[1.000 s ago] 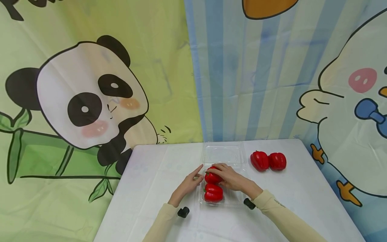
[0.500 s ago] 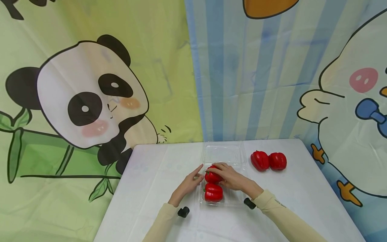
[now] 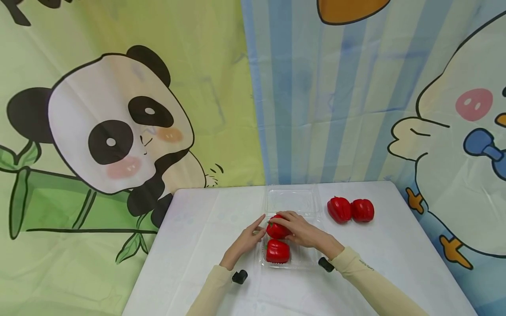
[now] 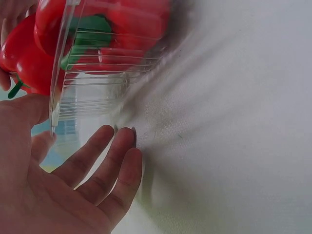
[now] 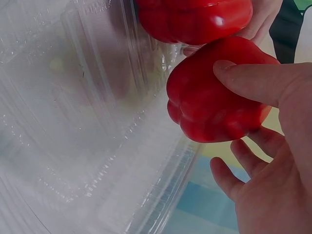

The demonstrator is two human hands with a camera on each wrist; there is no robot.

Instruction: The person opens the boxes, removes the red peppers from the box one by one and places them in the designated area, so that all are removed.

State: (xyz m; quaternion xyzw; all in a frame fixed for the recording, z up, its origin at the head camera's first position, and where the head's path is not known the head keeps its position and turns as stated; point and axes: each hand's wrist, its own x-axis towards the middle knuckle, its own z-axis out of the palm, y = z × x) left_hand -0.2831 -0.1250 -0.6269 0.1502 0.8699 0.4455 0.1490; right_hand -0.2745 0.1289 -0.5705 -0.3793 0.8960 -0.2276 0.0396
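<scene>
My right hand [image 3: 304, 230] grips a red bell pepper [image 3: 276, 230] with a green stem, over the back left of a clear plastic clamshell container [image 3: 306, 262]. In the right wrist view the thumb presses one side of this pepper, with fingers on the other. A second red bell pepper [image 3: 277, 252] sits inside the container, in front of the held one. At the container's left side is my left hand [image 3: 246, 242]. The left wrist view shows its thumb at the rim and the other fingers extended beside the ribbed wall [image 4: 92, 95].
Two more red bell peppers, one [image 3: 339, 210] beside the other [image 3: 363, 210], lie at the back right of the white table [image 3: 205, 245]. The container's clear lid [image 3: 292, 201] lies folded back toward the wall. Cartoon-printed curtains hang behind and beside the table.
Both peppers at the container have shifted slightly left, and the front one has turned a little. My right hand still grips the back pepper; my left hand stays put.
</scene>
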